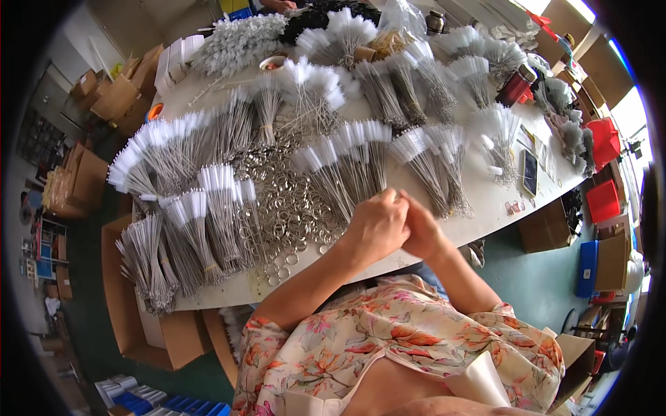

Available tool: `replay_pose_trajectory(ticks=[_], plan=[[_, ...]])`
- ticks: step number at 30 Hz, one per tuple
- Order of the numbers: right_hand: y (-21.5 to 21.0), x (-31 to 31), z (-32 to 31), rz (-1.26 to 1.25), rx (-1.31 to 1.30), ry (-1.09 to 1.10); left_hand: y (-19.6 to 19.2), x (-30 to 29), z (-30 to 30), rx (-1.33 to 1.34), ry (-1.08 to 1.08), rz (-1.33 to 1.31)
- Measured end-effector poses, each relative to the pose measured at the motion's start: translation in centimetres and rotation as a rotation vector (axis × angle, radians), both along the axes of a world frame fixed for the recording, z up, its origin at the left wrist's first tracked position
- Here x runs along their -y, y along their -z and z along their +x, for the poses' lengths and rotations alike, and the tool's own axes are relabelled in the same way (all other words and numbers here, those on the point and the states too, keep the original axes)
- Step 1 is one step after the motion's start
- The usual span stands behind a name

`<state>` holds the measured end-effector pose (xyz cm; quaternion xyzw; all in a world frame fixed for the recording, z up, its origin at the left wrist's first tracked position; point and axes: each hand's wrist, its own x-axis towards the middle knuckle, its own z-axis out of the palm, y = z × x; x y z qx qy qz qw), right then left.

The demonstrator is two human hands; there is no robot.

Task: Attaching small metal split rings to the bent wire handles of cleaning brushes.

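Note:
My left hand and my right hand meet over the front edge of the white table. The fingers of both are curled and pressed together at the tips. Whatever lies between them, if anything, is hidden. Just beyond stand bundles of wire-stemmed brushes with white bristle heads, their thin metal stems pointing toward me. Another brush bundle lies close to my right hand. To the left of my left hand spreads a heap of shiny metal rings, some of them loose near the table edge.
More brush bundles cover the table's left side. Farther back are a red-brown flask, a round bowl and another person's hand. A phone-like dark device lies at right. Cardboard boxes stand below the table.

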<state>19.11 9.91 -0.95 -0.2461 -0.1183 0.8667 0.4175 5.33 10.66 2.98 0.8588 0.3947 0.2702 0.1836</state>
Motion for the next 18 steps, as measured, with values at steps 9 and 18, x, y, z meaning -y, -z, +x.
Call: replay_pose_trajectory(ticks=[9, 18], plan=[[1.5, -2.6, -2.3, -0.093, -0.149, -0.220, -1.0, 0.0, -4.0, 0.072, -0.209, -0.063], [-13.5, -28.7, 10.4, 0.291, 0.208, 0.424, -0.2, 1.6, -7.5, 0.875, -0.416, -0.815]])
